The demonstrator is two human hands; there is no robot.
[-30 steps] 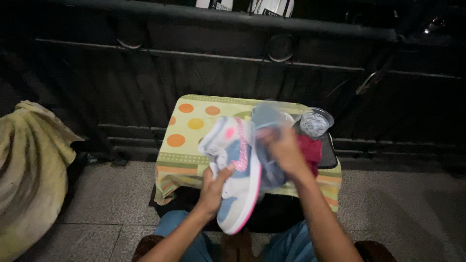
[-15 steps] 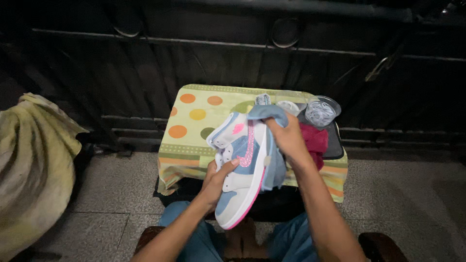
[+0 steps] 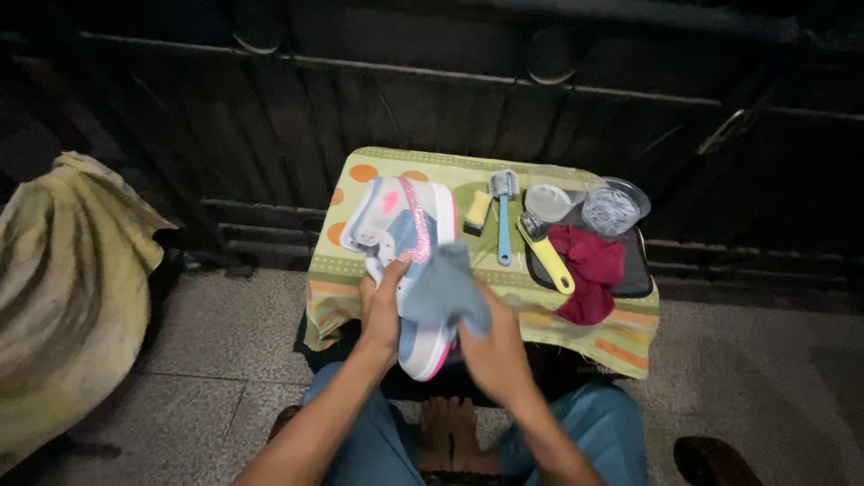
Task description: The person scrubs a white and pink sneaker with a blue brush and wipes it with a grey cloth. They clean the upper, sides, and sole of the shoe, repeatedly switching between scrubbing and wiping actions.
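A high-top sneaker point(image 3: 405, 225) in white, light blue and pink is held over the near edge of a small table point(image 3: 450, 175) covered with a yellow-green cloth with orange dots. My left hand point(image 3: 382, 310) grips the sneaker from the left side near its toe. My right hand point(image 3: 490, 346) holds a grey-blue cloth point(image 3: 445, 292) pressed against the sneaker's right side. The toe is partly hidden behind the cloth.
On the table lie a blue brush point(image 3: 502, 211), a yellow-handled brush point(image 3: 547, 256), a small yellow block point(image 3: 477, 211), two clear cups point(image 3: 612, 207), and a red rag point(image 3: 589, 270) on a dark tray point(image 3: 634, 279). A yellowish bundle point(image 3: 63, 288) sits at left. A dark railing stands behind.
The sneaker has swung left and lower, uncovering the brushes on the table. My right hand with the cloth has dropped from the shoe's upper part to its lower side.
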